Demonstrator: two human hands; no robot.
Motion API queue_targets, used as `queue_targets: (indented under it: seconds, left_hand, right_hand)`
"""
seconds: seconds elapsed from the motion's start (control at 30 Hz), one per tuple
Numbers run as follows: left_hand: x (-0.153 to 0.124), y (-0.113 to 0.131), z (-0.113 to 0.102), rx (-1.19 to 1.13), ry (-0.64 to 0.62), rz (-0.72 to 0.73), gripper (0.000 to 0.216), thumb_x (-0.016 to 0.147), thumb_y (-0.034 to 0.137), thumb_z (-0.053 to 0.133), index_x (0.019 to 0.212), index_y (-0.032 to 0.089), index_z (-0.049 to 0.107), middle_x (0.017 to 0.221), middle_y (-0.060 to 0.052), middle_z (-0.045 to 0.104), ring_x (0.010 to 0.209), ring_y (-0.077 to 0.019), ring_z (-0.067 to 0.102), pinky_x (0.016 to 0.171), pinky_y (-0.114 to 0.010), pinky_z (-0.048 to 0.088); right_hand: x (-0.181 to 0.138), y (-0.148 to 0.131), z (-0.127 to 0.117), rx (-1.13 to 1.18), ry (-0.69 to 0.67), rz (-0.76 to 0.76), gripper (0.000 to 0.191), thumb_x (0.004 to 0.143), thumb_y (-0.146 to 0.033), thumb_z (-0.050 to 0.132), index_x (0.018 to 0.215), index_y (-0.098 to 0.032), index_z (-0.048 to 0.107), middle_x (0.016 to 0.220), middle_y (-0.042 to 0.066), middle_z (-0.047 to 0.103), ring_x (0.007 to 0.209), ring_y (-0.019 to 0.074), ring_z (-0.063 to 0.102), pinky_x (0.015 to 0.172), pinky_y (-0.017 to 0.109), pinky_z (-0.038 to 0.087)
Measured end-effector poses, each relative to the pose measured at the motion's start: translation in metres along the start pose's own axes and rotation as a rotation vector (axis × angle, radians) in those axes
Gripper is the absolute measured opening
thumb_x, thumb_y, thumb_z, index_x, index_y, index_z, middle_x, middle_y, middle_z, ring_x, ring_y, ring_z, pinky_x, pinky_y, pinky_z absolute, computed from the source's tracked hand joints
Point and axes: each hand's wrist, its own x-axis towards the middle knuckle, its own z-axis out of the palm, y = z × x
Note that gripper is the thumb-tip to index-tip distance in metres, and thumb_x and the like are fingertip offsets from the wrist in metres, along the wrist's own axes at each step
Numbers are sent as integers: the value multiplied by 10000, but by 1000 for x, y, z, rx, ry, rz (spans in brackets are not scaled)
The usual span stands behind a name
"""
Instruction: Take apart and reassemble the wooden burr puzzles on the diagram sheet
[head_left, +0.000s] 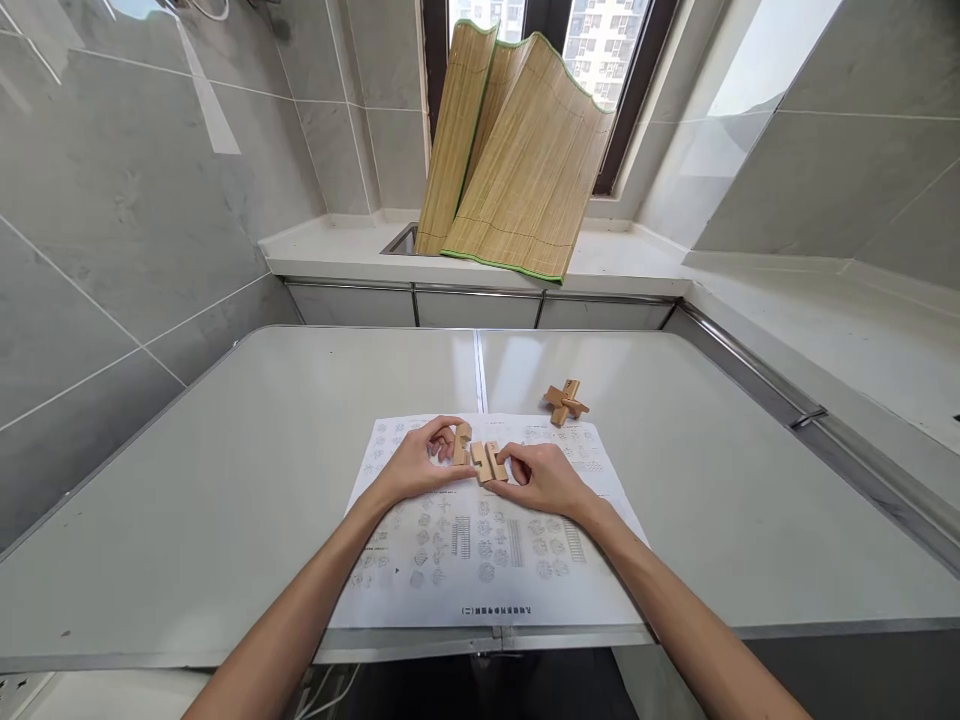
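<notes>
My left hand (pixel 421 460) is closed, with a notched wooden puzzle piece (pixel 461 444) upright between thumb and fingers. Side by side just right of it are two more notched wooden pieces (pixel 481 464), a narrow gap between them. The thumb and forefinger of my right hand (pixel 541 476) pinch the right-hand one of these. All of this is over a printed sheet (pixel 480 590) covered with small line diagrams. Beyond my right hand, near the sheet's far right corner, an assembled wooden cross puzzle (pixel 565 402) stands apart from both hands.
The sheet lies on a white folding table (pixel 225 500) with a seam down its middle. Behind the table is a white ledge (pixel 337 245), where a folded bamboo mat (pixel 525 160) leans before the window. Grey tiled walls and a metal rail (pixel 757 360) border the sides.
</notes>
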Motion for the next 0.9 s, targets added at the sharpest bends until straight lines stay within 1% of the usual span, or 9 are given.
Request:
queue_targets:
  seconds: [0.13, 0.27, 0.4, 0.5, 0.53, 0.67, 0.73, 0.83, 0.9]
  left_hand:
    - [1, 1, 8, -171, 17, -36, 750, 708, 453, 908, 1354, 241, 591, 876, 27, 606, 823, -167, 570, 834, -318, 479]
    - [-1, 1, 14, -237, 10, -63, 771, 720, 451, 900, 1387, 240, 576, 876, 19, 612, 803, -163, 573, 809, -316, 489]
    - [-2, 4, 17, -294, -29, -71, 786, 733, 430, 893, 1419, 247, 555, 889, 9, 632, 804, -164, 581, 785, -312, 492]
    - [-3, 5, 19, -341, -38, -61, 780, 727, 419, 899, 1408, 250, 557, 887, 15, 636, 794, -157, 588, 796, -313, 494]
    - [-4, 6, 20, -353, -38, -60, 777, 725, 421, 901, 1402, 250, 560, 881, 18, 636, 787, -155, 589, 792, -312, 493]
    - [-5, 8, 22, -363, -66, -67, 770, 735, 441, 898, 1407, 268, 564, 856, 26, 637, 779, -157, 591, 755, -298, 474]
    - [-6, 9, 23, -370, -86, -61, 758, 746, 440, 892, 1410, 275, 564, 849, 26, 641, 782, -159, 595, 738, -289, 466]
    - [-6, 9, 24, -394, -91, -55, 750, 752, 424, 888, 1407, 269, 556, 872, 18, 655, 775, -155, 596, 722, -281, 468]
    - [-6, 9, 24, -398, -92, -50, 749, 750, 417, 890, 1401, 265, 552, 886, 14, 664, 773, -156, 599, 719, -281, 473]
  right_hand:
    - [1, 5, -3, 149, 71, 59, 244, 895, -456, 742, 872, -227, 661, 573, -61, 546, 528, 135, 501, 572, 274, 378]
    - [5, 11, -4, 338, 192, 152, 302, 954, -513, 667, 989, -213, 679, 635, -36, 575, 544, 143, 490, 566, 289, 393]
    - [9, 14, -5, 585, 171, 218, 435, 979, -572, 615, 1213, -211, 685, 819, 9, 676, 545, 133, 521, 549, 295, 412]
    - [9, 10, -9, 702, 132, 233, 476, 960, -576, 650, 1287, -233, 696, 939, 36, 706, 580, 131, 531, 524, 286, 389]
    - [9, 9, -10, 727, 116, 236, 470, 953, -570, 666, 1279, -234, 705, 919, 35, 709, 587, 133, 532, 527, 284, 387]
    - [6, 6, -8, 761, 49, 245, 414, 935, -546, 715, 1193, -221, 719, 666, -15, 649, 565, 146, 519, 564, 294, 402]
    - [5, 7, -4, 740, 43, 240, 393, 907, -539, 755, 1138, -224, 712, 651, -22, 637, 585, 155, 542, 593, 303, 421]
    - [4, 7, 0, 653, 90, 233, 380, 865, -545, 798, 1050, -226, 706, 679, -16, 637, 638, 176, 588, 639, 321, 450]
    - [4, 6, 1, 585, 116, 224, 374, 863, -543, 799, 1041, -226, 711, 672, -16, 632, 640, 181, 582, 648, 328, 453]
